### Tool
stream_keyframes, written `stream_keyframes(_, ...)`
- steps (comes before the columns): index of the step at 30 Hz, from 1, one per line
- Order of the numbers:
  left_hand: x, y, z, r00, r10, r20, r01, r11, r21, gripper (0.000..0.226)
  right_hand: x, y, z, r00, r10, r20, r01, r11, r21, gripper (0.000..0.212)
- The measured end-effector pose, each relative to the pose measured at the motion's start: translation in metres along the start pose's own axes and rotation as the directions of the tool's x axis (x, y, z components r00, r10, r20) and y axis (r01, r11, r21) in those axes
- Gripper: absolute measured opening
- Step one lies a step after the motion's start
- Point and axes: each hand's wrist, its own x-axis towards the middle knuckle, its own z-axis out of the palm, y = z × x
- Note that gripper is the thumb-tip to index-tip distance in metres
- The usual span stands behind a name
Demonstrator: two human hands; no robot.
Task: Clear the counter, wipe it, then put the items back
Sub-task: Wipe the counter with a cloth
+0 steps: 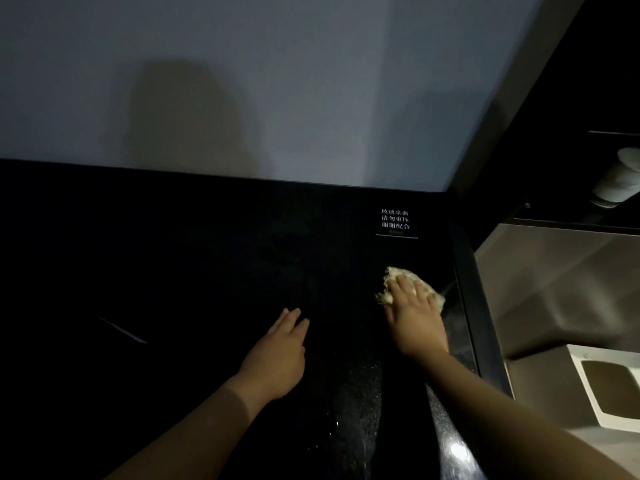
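A black glossy counter (194,258) fills the lower part of the view. A pale crumpled cloth (393,278) lies on it near the right edge. My right hand (414,317) presses flat on the cloth with straight fingers spread over it. My left hand (278,355) rests palm down on the bare counter to the left of the cloth, fingers straight and holding nothing. Fine specks and a wet sheen show on the counter between my arms.
A small black sign with white lettering (395,221) sits near the back right corner. The counter's right edge (474,292) drops to a grey floor. A white bin (609,386) stands below at the right. A white cup (616,181) sits on a dark shelf at far right. A grey wall backs the counter.
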Motion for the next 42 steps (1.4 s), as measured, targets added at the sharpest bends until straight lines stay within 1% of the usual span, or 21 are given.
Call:
stream_keyframes(1, 0.0, 0.0, 0.002, 1.0, 0.001, -0.003, -0.001, 1.0, 0.003, 0.053, -0.003, -0.015, 0.001, 0.999, 0.045, -0.02, -0.044, 0.998, 0.036, 0.057)
stream_keyframes(2, 0.0, 0.0, 0.003, 1.0, -0.003, -0.002, 0.003, 1.0, 0.0, 0.054, -0.016, -0.033, 0.007, 0.999, 0.005, -0.036, -0.003, 0.999, 0.048, 0.062)
stream_keyframes(5, 0.001, 0.001, 0.002, 0.999, -0.04, -0.014, 0.04, 0.999, -0.009, 0.057, -0.072, -0.065, 0.027, 0.927, -0.376, 0.002, 0.376, 0.926, 0.028, 0.056)
stream_keyframes(7, 0.0, 0.003, 0.0, 0.999, -0.043, -0.007, 0.043, 0.999, -0.002, 0.056, -0.073, -0.048, 0.014, 0.881, -0.469, 0.061, 0.469, 0.883, 0.009, 0.052)
stream_keyframes(9, -0.003, 0.008, -0.001, 0.999, -0.034, 0.022, 0.034, 0.999, 0.014, 0.055, -0.051, -0.006, 0.003, 0.928, -0.373, 0.011, 0.373, 0.927, 0.031, 0.052)
stream_keyframes(11, -0.007, 0.015, 0.003, 0.999, -0.011, 0.034, 0.01, 0.999, 0.049, 0.054, -0.034, 0.042, -0.009, 0.993, -0.099, -0.063, 0.101, 0.994, 0.04, 0.052)
stream_keyframes(13, -0.009, 0.023, 0.01, 0.999, 0.028, 0.04, -0.031, 0.997, 0.077, 0.054, -0.039, 0.065, -0.017, 0.982, 0.135, -0.131, -0.123, 0.988, 0.096, 0.048)
stream_keyframes(14, -0.009, 0.027, 0.013, 0.998, 0.043, 0.043, -0.047, 0.995, 0.091, 0.054, -0.049, 0.06, -0.013, 0.972, 0.178, -0.152, -0.162, 0.98, 0.111, 0.047)
stream_keyframes(16, -0.007, 0.032, 0.016, 0.997, 0.063, 0.04, -0.067, 0.991, 0.117, 0.054, -0.082, 0.029, 0.003, 0.984, 0.054, -0.17, -0.029, 0.989, 0.146, 0.049)
stream_keyframes(19, -0.003, 0.038, 0.016, 0.996, 0.082, 0.041, -0.087, 0.986, 0.141, 0.053, -0.116, 0.008, 0.013, 0.939, -0.342, -0.047, 0.345, 0.935, 0.081, 0.054)
stream_keyframes(20, -0.003, 0.039, 0.017, 0.996, 0.083, 0.037, -0.088, 0.985, 0.15, 0.053, -0.107, 0.02, 0.004, 0.94, -0.336, -0.061, 0.34, 0.937, 0.084, 0.054)
stream_keyframes(21, -0.003, 0.04, 0.018, 0.996, 0.081, 0.034, -0.086, 0.984, 0.155, 0.054, -0.096, 0.04, -0.003, 0.957, -0.28, -0.076, 0.286, 0.953, 0.096, 0.055)
stream_keyframes(24, -0.005, 0.042, 0.023, 0.997, 0.065, 0.029, -0.069, 0.983, 0.168, 0.054, -0.078, 0.096, -0.023, 0.985, 0.101, -0.137, -0.076, 0.981, 0.18, 0.061)
stream_keyframes(26, -0.006, 0.045, 0.027, 0.998, 0.066, 0.023, -0.069, 0.981, 0.182, 0.054, -0.086, 0.099, -0.021, 0.922, 0.37, -0.117, -0.308, 0.88, 0.36, 0.058)
stream_keyframes(27, -0.006, 0.047, 0.029, 0.998, 0.065, 0.014, -0.067, 0.98, 0.185, 0.054, -0.096, 0.089, -0.015, 0.9, 0.426, -0.094, -0.358, 0.844, 0.399, 0.055)
stream_keyframes(28, -0.005, 0.049, 0.031, 0.998, 0.067, 0.001, -0.066, 0.979, 0.19, 0.054, -0.108, 0.079, -0.01, 0.914, 0.39, -0.109, -0.332, 0.875, 0.352, 0.052)
stream_keyframes(30, -0.003, 0.053, 0.033, 0.997, 0.079, -0.021, -0.073, 0.976, 0.204, 0.054, -0.128, 0.065, 0.003, 0.98, 0.157, -0.12, -0.138, 0.979, 0.151, 0.055)
stream_keyframes(33, -0.002, 0.059, 0.034, 0.996, 0.085, -0.04, -0.074, 0.974, 0.212, 0.054, -0.127, 0.074, 0.004, 0.995, -0.053, -0.089, 0.048, 0.997, -0.06, 0.052)
stream_keyframes(36, -0.003, 0.064, 0.034, 0.997, 0.073, -0.037, -0.064, 0.975, 0.214, 0.053, -0.095, 0.084, -0.016, 0.998, -0.042, -0.049, 0.036, 0.992, -0.117, 0.059)
stream_keyframes(39, -0.003, 0.064, 0.034, 0.997, 0.066, -0.037, -0.057, 0.978, 0.2, 0.052, -0.066, 0.082, -0.023, 0.997, 0.04, 0.067, -0.039, 0.999, -0.025, 0.053)
stream_keyframes(42, -0.009, 0.063, 0.037, 0.997, 0.065, -0.035, -0.058, 0.982, 0.178, 0.051, -0.096, 0.079, -0.014, 0.999, -0.053, -0.008, 0.053, 0.997, -0.059, 0.054)
